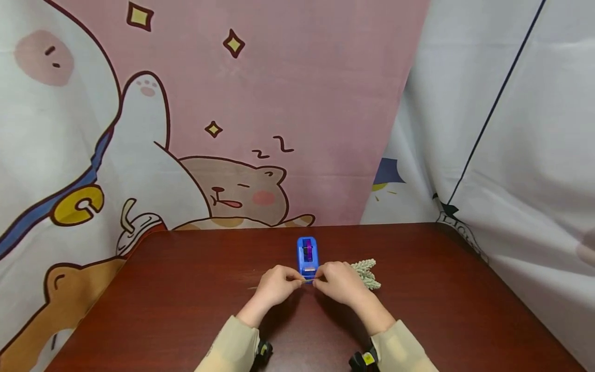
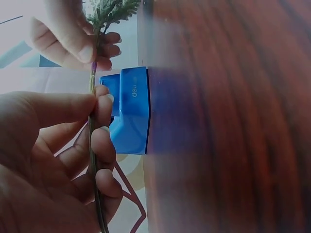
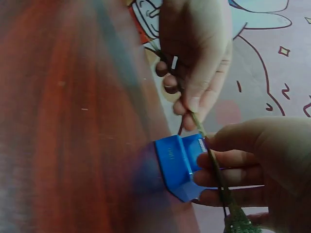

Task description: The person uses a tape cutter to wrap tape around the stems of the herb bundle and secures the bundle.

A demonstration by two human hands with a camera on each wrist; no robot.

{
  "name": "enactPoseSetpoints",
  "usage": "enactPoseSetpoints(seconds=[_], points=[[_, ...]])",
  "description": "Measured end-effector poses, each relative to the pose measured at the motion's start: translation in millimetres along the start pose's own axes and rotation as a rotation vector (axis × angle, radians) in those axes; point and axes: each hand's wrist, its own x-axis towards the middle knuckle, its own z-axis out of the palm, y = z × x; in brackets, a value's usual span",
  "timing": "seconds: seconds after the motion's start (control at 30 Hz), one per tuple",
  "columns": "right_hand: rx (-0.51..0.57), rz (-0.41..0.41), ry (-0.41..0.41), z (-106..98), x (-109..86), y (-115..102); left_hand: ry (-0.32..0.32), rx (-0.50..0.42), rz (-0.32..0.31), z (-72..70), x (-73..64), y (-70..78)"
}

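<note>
A sprig of pale green, wheat-like heads [image 1: 367,274] on long thin stems [image 2: 99,209] lies across both hands. My left hand [image 1: 277,284] pinches the stems between thumb and index finger, with the other fingers curled behind them. Closer to the heads, my right hand [image 1: 343,283] pinches the same stems, its thumb near the left fingertips. Between the two grips shows a yellowish stretch of stem [image 2: 92,83], with a bit of purple beside the right thumb. Just beyond the hands stands a blue tape dispenser [image 1: 314,256] holding a purple roll [image 1: 308,249].
The dark reddish-brown table [image 1: 195,305] runs back to a pink and white cartoon curtain [image 1: 325,103]. A white curtain [image 1: 525,170] hangs along the right side. A dark camera band [image 1: 264,353] sits at the left wrist, another at the right.
</note>
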Motion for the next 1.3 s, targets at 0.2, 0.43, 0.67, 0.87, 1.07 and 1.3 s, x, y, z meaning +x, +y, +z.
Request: enactPoseSetpoints(seconds=[0.2, 0.43, 0.67, 0.87, 1.07, 1.3], points=[[0.110, -0.006, -0.174, -11.4, 11.7, 3.5, 0.007, -0.008, -0.026, -3.4, -2.3, 3.0], [0.206, 0.024, -0.312, -15.5, 21.2, 9.5, 0.011, -0.023, -0.036, -0.5, -3.3, 3.1], [0.264, 0.023, -0.308, -9.9, 22.0, 15.3, 0.008, -0.034, -0.037, 1.1, -2.5, 1.3], [0.295, 0.016, -0.264, -9.7, 20.4, 14.6, -0.005, -0.051, -0.045, -0.9, -1.1, 0.5], [0.304, 0.056, -0.217, -8.7, 19.6, 11.6, -0.011, -0.038, -0.034, -1.4, 0.3, -1.0], [0.360, 0.087, -0.228, -3.5, 19.6, 14.1, -0.015, -0.024, -0.040, -2.2, 0.5, -2.0]])
